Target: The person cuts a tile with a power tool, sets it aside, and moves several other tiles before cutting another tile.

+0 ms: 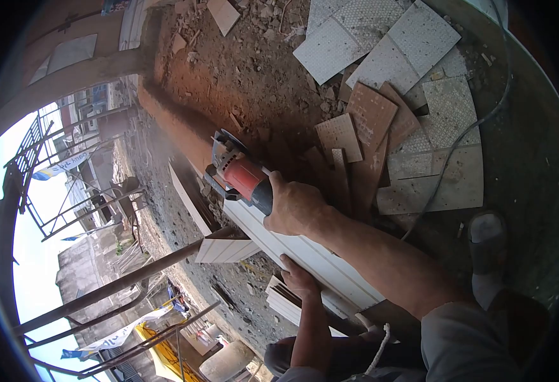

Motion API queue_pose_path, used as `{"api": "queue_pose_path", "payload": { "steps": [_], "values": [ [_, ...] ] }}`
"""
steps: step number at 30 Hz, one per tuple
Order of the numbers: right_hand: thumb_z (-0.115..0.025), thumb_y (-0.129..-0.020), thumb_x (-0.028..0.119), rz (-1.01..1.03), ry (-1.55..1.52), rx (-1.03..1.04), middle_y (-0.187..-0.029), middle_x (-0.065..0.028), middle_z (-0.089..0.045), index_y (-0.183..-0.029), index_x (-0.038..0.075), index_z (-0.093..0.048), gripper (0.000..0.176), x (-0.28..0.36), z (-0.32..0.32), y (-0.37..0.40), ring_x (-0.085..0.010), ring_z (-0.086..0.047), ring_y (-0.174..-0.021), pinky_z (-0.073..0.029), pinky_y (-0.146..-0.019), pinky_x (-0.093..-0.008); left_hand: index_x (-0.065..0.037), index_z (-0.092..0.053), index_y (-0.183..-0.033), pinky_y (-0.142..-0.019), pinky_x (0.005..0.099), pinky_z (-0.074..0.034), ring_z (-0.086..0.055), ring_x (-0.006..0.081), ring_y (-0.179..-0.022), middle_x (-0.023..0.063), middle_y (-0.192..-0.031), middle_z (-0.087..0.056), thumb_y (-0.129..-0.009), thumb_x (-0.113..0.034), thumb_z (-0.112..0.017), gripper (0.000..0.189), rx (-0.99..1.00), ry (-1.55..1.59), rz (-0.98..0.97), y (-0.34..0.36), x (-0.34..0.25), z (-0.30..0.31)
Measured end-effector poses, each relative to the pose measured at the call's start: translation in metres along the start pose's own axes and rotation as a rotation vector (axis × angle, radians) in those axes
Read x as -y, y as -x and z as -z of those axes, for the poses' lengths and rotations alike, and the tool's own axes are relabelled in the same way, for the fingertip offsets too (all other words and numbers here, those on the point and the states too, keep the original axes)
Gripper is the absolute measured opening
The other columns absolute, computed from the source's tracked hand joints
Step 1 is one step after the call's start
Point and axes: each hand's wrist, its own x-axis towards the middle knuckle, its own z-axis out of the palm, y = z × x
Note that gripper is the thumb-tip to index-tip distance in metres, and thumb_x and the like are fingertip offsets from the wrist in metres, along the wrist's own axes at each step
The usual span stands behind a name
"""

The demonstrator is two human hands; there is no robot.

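A red and black angle grinder point(244, 177) is in my right hand point(295, 207), its fingers wrapped round the dark rear of the body. The grinder's disc point(226, 143) and guard are at the far end of a long white tile point(330, 264) with lengthwise lines. Reddish dust hangs over the ground around the disc. My left hand point(300, 279) grips the near side of that tile, closer to my body, its fingers at the edge. Part of the tile is hidden beneath my right forearm.
Patterned tiles point(448, 121) and brown tiles point(372, 118) lie overlapping on the right. A cable point(461, 137) runs across them. Offcuts point(228, 249) and stacked white tiles point(286, 302) lie to the left, near a metal pole point(117, 284). Rubble point(263, 44) covers the ground beyond. A shod foot point(487, 232) is at right.
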Motion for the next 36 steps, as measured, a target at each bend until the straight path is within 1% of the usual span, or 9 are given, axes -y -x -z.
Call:
{"api": "queue_pose_path", "payload": {
  "steps": [6, 14, 19, 24, 28, 30, 31, 33, 36],
  "values": [
    [-0.068, -0.071, 0.023, -0.004, 0.011, 0.019, -0.094, -0.0299, -0.067, -0.120, -0.005, -0.040, 0.063, 0.000, 0.002, 0.002, -0.0422, -0.069, -0.090, -0.055, -0.084, -0.0471, 0.013, -0.060, -0.106, -0.083, 0.0450, -0.049, -0.065, 0.0369, -0.091, 0.0275, -0.100, -0.066, -0.093, -0.067, -0.041, 0.083, 0.018, -0.017, 0.011, 0.004, -0.007, 0.001],
    [-0.068, -0.071, 0.023, 0.005, 0.004, 0.022, -0.094, -0.0303, -0.067, -0.123, -0.007, -0.038, 0.067, -0.001, 0.003, 0.007, -0.0422, -0.069, -0.090, -0.055, -0.083, -0.0468, 0.013, -0.059, -0.105, -0.084, 0.0453, -0.049, -0.065, 0.0382, -0.093, 0.0287, -0.100, -0.066, -0.093, -0.068, -0.041, 0.084, 0.018, -0.029, 0.025, -0.001, 0.001, 0.002],
    [-0.067, -0.071, 0.024, -0.004, 0.012, 0.026, -0.095, -0.0304, -0.066, -0.125, -0.007, -0.037, 0.070, -0.002, 0.002, 0.008, -0.0422, -0.069, -0.090, -0.056, -0.083, -0.0464, 0.014, -0.060, -0.104, -0.083, 0.0454, -0.049, -0.065, 0.0379, -0.091, 0.0290, -0.099, -0.066, -0.093, -0.067, -0.042, 0.084, 0.008, -0.042, 0.018, 0.002, -0.006, 0.001],
    [-0.067, -0.071, 0.024, -0.010, 0.004, 0.029, -0.095, -0.0304, -0.066, -0.127, -0.007, -0.035, 0.071, -0.003, 0.003, 0.010, -0.0421, -0.069, -0.090, -0.055, -0.084, -0.0464, 0.014, -0.060, -0.105, -0.081, 0.0427, -0.050, -0.066, 0.0344, -0.089, 0.0265, -0.098, -0.067, -0.095, -0.064, -0.042, 0.081, 0.054, 0.032, -0.010, -0.002, 0.002, 0.001],
    [-0.066, -0.071, 0.023, -0.016, 0.006, 0.039, -0.095, -0.0302, -0.067, -0.127, -0.007, -0.035, 0.070, -0.003, 0.004, 0.013, -0.0421, -0.069, -0.090, -0.055, -0.085, -0.0464, 0.014, -0.060, -0.106, -0.080, 0.0416, -0.051, -0.066, 0.0343, -0.089, 0.0266, -0.097, -0.067, -0.095, -0.064, -0.041, 0.081, 0.058, 0.111, -0.035, 0.003, -0.002, -0.001],
    [-0.067, -0.071, 0.022, -0.019, 0.004, 0.036, -0.095, -0.0301, -0.067, -0.126, -0.007, -0.036, 0.070, -0.003, 0.004, 0.015, -0.0417, -0.069, -0.090, -0.055, -0.084, -0.0464, 0.013, -0.060, -0.117, -0.088, 0.0417, -0.051, -0.066, 0.0352, -0.101, 0.0255, -0.110, -0.066, -0.097, -0.062, -0.034, 0.082, 0.100, 0.008, 0.016, 0.004, -0.006, 0.002],
    [-0.067, -0.071, 0.022, -0.021, -0.006, 0.032, -0.095, -0.0301, -0.067, -0.126, -0.007, -0.036, 0.070, -0.003, 0.005, 0.015, -0.0417, -0.069, -0.090, -0.055, -0.084, -0.0464, 0.013, -0.060, -0.117, -0.088, 0.0417, -0.051, -0.066, 0.0352, -0.101, 0.0255, -0.110, -0.066, -0.097, -0.062, -0.034, 0.082, 0.100, -0.001, 0.009, 0.002, -0.006, 0.002],
    [-0.067, -0.071, 0.022, -0.021, -0.010, 0.059, -0.093, -0.0303, -0.067, -0.125, -0.007, -0.036, 0.068, -0.003, 0.007, 0.017, -0.0414, -0.069, -0.089, -0.055, -0.083, -0.0467, 0.014, -0.060, -0.117, -0.088, 0.0414, -0.051, -0.066, 0.0349, -0.100, 0.0260, -0.111, -0.066, -0.097, -0.062, -0.035, 0.082, 0.074, -0.020, 0.058, 0.001, -0.003, 0.001],
    [-0.067, -0.071, 0.022, -0.009, -0.016, 0.039, -0.092, -0.0307, -0.067, -0.124, -0.006, -0.037, 0.067, -0.005, 0.006, 0.020, -0.0416, -0.069, -0.087, -0.055, -0.083, -0.0472, 0.015, -0.061, -0.114, -0.085, 0.0417, -0.052, -0.067, 0.0354, -0.097, 0.0264, -0.107, -0.067, -0.096, -0.063, -0.035, 0.084, 0.061, 0.000, 0.047, 0.000, -0.001, 0.000]
  ]
}}
